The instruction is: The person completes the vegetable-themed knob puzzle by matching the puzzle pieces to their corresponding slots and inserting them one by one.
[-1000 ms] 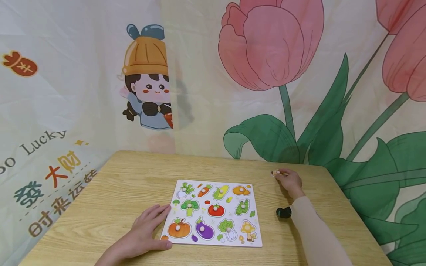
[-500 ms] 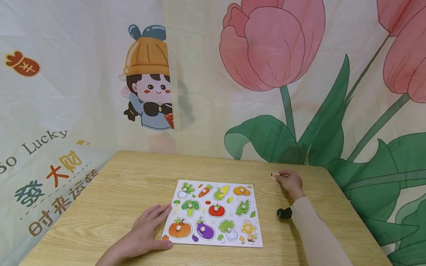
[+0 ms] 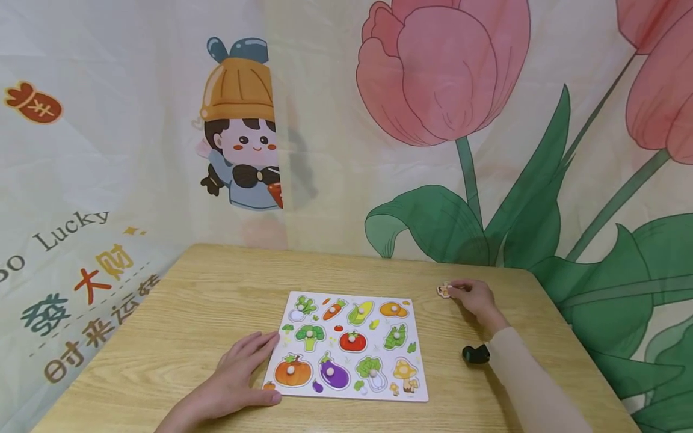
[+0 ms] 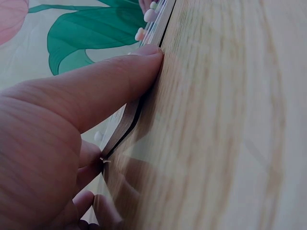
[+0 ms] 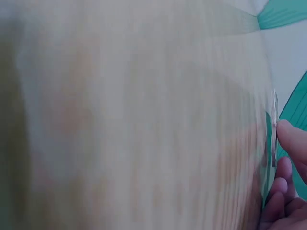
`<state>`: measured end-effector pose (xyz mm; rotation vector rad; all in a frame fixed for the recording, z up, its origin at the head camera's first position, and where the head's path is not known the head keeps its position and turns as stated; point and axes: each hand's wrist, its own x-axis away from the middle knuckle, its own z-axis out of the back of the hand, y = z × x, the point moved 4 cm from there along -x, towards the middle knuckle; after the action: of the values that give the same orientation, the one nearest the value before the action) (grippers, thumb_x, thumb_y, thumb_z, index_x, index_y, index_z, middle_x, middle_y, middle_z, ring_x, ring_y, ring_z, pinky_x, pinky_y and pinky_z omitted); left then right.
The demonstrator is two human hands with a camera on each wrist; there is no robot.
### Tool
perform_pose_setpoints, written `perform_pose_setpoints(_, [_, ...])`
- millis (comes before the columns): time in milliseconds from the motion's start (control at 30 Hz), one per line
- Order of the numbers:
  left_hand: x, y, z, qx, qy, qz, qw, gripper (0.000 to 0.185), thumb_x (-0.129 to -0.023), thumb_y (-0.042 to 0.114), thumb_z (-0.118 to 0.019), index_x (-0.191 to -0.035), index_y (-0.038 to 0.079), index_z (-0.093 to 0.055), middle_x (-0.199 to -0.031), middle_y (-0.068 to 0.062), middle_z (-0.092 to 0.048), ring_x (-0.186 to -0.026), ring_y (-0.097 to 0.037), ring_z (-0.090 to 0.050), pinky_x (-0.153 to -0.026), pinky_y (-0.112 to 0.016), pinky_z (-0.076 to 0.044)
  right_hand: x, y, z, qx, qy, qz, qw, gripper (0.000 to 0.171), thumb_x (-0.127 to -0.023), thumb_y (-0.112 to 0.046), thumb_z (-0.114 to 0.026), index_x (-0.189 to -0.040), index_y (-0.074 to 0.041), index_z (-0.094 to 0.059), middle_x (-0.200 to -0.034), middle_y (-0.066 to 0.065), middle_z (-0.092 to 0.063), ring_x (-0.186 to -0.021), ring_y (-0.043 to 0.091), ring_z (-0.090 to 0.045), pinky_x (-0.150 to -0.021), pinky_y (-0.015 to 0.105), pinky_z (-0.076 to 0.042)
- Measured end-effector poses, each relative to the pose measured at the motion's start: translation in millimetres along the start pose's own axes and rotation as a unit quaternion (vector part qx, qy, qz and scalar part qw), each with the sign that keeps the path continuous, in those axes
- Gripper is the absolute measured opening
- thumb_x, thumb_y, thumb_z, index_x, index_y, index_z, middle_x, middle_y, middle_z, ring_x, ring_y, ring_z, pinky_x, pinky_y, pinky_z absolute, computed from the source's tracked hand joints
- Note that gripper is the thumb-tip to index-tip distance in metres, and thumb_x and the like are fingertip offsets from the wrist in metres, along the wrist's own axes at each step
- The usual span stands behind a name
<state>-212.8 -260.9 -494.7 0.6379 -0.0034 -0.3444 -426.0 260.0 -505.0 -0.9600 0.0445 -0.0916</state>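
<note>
A white vegetable puzzle board (image 3: pixel 379 355) lies on the table, with knobbed pieces such as a tomato (image 3: pixel 352 341) and an eggplant (image 3: pixel 334 374) in it. My left hand (image 3: pixel 230 379) rests at its left side, fingers along the edge and thumb at the near-left corner. In the left wrist view the thumb (image 4: pixel 110 81) touches the board's edge. Beyond the board to the right, my right hand (image 3: pixel 476 300) pinches a small orange-and-white puzzle piece (image 3: pixel 444 290). The right wrist view shows that piece (image 5: pixel 274 132) edge-on by the thumb, close to the tabletop; its picture is hidden there.
The wooden table (image 3: pixel 135 337) ends at a cloth backdrop (image 3: pixel 325 180) printed with tulips and a cartoon child. A black wrist-camera piece (image 3: pixel 475 354) sits by the right sleeve (image 3: pixel 533 379).
My right hand has shifted slightly nearer with the puzzle piece, and its wrist has swung a little to the right. The left hand and the board stay in place.
</note>
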Motion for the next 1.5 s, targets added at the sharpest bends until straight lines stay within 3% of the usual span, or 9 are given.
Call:
perform_pose_setpoints(267, [0.5,-0.2,-1.0,0.002,-0.008,0.004,1.0000,0.113,-0.078,0.066,-0.086,-0.164,0.010,-0.041,-0.168,-0.017,-0.039,-0.155,-0.048,-0.021,-0.115,-0.079,-0.017,14,-10,-2,0.030,-0.054,0.045,0.997,0.030,-0.100,-0.026,-0.077,-0.119,-0.004,-0.078,-0.105,0.010,-0.069,-0.091,0.023,-0.056,-0.073,0.030,-0.047])
perform_pose_setpoints(600, [-0.7,1.4,-0.8,0.011,-0.016,0.012,0.9997,0.114,-0.077,0.067,-0.085,-0.165,0.010,-0.040,-0.168,-0.017,-0.038,-0.156,-0.047,-0.019,-0.115,-0.080,-0.016,59,-43,-23,0.037,-0.168,0.115,0.978,0.021,-0.099,-0.028,-0.078,-0.115,-0.015,-0.080,-0.097,0.004,-0.064,-0.086,0.022,-0.055,-0.061,0.029,-0.052])
perform_pose_setpoints(833, [0.4,0.7,-1.1,0.007,-0.011,0.011,0.9998,0.113,-0.077,0.065,-0.086,-0.165,0.010,-0.040,-0.168,-0.016,-0.039,-0.156,-0.047,-0.020,-0.115,-0.079,-0.017,81,-61,-35,0.067,-0.225,0.200,0.951,0.015,-0.099,-0.029,-0.077,-0.112,-0.023,-0.081,-0.094,-0.002,-0.066,-0.082,0.018,-0.056,-0.063,0.023,-0.046])
perform_pose_setpoints(967, [0.1,1.0,-0.7,0.009,-0.015,0.014,0.9998,0.113,-0.077,0.066,-0.086,-0.165,0.011,-0.040,-0.169,-0.016,-0.038,-0.156,-0.046,-0.019,-0.115,-0.079,-0.017,95,-67,-39,0.060,-0.265,0.215,0.938,0.014,-0.099,-0.026,-0.078,-0.112,-0.023,-0.081,-0.094,0.000,-0.065,-0.076,0.015,-0.055,-0.061,0.022,-0.045])
perform_pose_setpoints(1167, [-0.3,2.9,1.9,0.002,-0.016,0.009,0.9998,0.112,-0.078,0.063,-0.087,-0.165,0.010,-0.040,-0.168,-0.016,-0.038,-0.155,-0.048,-0.020,-0.115,-0.080,-0.018,113,-72,-43,0.057,-0.321,0.238,0.915,0.013,-0.099,-0.022,-0.078,-0.111,-0.024,-0.082,-0.093,0.000,-0.064,-0.083,0.013,-0.053,-0.068,0.022,-0.044])
perform_pose_setpoints(1367, [0.7,2.4,2.1,0.010,-0.013,0.013,0.9998,0.112,-0.078,0.064,-0.086,-0.165,0.011,-0.040,-0.168,-0.016,-0.038,-0.156,-0.047,-0.019,-0.115,-0.079,-0.017,123,-77,-49,0.056,-0.353,0.277,0.892,0.011,-0.098,-0.026,-0.078,-0.108,-0.026,-0.082,-0.095,-0.005,-0.066,-0.087,0.009,-0.056,-0.073,0.021,-0.047])
perform_pose_setpoints(1500, [1.0,2.9,3.1,0.005,-0.012,0.007,0.9999,0.111,-0.078,0.062,-0.087,-0.165,0.010,-0.040,-0.168,-0.017,-0.038,-0.155,-0.049,-0.020,-0.114,-0.080,-0.018,126,-76,-53,0.058,-0.366,0.285,0.884,0.011,-0.098,-0.028,-0.078,-0.108,-0.026,-0.082,-0.095,-0.007,-0.065,-0.087,0.006,-0.056,-0.073,0.020,-0.047])
